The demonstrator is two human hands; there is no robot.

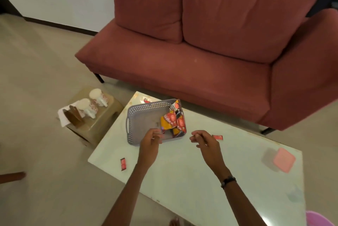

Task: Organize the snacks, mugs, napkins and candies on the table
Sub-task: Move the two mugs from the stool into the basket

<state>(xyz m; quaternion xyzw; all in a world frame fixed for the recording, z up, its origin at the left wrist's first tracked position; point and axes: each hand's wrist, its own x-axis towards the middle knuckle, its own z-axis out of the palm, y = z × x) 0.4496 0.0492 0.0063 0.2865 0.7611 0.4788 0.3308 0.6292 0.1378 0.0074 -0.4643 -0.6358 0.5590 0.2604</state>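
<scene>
We're standing over the pale glossy rectangular coffee table (pixel 182 180), both hands out in front. Our left hand (pixel 150 142) sits at the near rim of the grey perforated plastic basket (pixel 139 114), fingers curled together; looks like a small item is pinched there, but it's too small & blurred to be sure. Our right hand (pixel 205 141) hovers above the tabletop just right of the basket w/ fingers half-curled, holding nothing we can make out.

The red-and-yellow snack packets (pixel 173 122) are piled on the basket's right side, some standing vs the wall, leaving the left half bare, prob. room for more. A small red candy sachet (pixel 218 137) lies flat on the table just beyond the right hand; another red sachet (pixel 123 164) lies near the table's left edge, apart from the basket. A pink square lidded container (pixel 284 160) sits well off to the right, closed.

The two white mugs w/ red print (pixel 91 104) rest on the low beige plastic stool (pixel 102 123) beside the table, next to a brown wooden napkin holder (pixel 73 116) on a white cloth, so not on the table yet.

Our read: snacks mostly binned, loose candies next. The sachet by the right hand is the nearest pick; thin & flat, so it'll need a fingertip pinch at an edge.
</scene>
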